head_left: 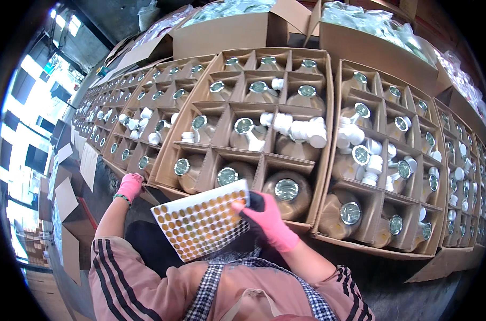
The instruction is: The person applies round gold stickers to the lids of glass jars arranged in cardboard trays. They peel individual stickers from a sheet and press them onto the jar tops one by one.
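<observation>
My right hand, in a pink glove, holds a white sheet of round gold stickers by its right side. The sheet tilts in front of my lap, and a dark object shows between it and my palm; its kind is unclear. Pink-gloved too, my left hand is closed at the near left corner of a divided carton; what its fingers hold, if anything, is hidden. Large bottles with silvery round tops, such as this bottle, stand in the carton's compartments. White caps lie piled among the bottles.
Another divided carton of bottles and white caps adjoins on the right, with more cartons along the row on both sides. Behind stand open cartons filled with plastic-wrapped goods. Loose cardboard flaps stick out at the left.
</observation>
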`<state>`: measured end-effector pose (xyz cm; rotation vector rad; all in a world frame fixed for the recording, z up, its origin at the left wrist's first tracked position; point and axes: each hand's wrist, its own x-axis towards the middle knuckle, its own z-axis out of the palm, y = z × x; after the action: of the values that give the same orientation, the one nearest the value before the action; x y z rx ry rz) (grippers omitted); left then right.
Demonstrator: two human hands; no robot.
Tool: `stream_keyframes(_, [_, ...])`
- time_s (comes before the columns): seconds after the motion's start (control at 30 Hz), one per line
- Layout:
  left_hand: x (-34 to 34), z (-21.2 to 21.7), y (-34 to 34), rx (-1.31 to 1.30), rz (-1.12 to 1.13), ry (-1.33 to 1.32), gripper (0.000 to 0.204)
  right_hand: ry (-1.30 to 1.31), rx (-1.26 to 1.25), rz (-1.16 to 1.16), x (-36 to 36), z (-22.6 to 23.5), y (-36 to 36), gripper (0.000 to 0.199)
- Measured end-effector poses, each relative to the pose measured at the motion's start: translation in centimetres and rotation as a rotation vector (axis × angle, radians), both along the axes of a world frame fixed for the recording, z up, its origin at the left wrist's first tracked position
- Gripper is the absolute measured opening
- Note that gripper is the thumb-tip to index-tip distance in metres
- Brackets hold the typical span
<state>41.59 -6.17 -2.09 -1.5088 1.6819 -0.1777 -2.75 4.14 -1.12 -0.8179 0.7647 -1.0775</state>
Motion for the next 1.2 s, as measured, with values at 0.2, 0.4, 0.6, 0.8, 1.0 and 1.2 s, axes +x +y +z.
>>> stream_keyframes(0.2, [-0.5, 2.6, -0.2, 0.083, -0.216, -0.040, 0.022, 0.002, 0.057, -0.440, 1.3, 1.5, -0.9, 0.023])
stream_keyframes(0.4, [-0.1, 1.8, 0.0, 0.061, -0.372, 0.051, 0.015, 0.075, -0.043, -0.554, 7.6, 3.5, -2.0, 0.019])
stream_keyframes(0.6, [0.6, 8.1, -2.2, 0.324, -0.447, 0.828, 0.038, 0.210, -0.081, -0.597, 12.9, 4.5, -2.6, 0.035])
stream_keyframes(0.8, [1.6, 7.7, -3.6, 0.201, 0.253, 2.487, 0.066, 0.208, -0.097, -0.631, 18.2, 7.0, -1.2, 0.044])
stream_keyframes(1.0, [2.5, 4.2, -4.5, 1.173, 0.602, 2.741, 0.081, 0.440, -0.149, -0.666, 21.6, 7.6, -2.2, 0.045])
stream_keyframes(1.2, [4.2, 3.5, -5.1, 1.226, 0.669, 2.820, 0.069, 0.683, -0.017, -0.703, 25.0, 8.4, -4.3, 0.038])
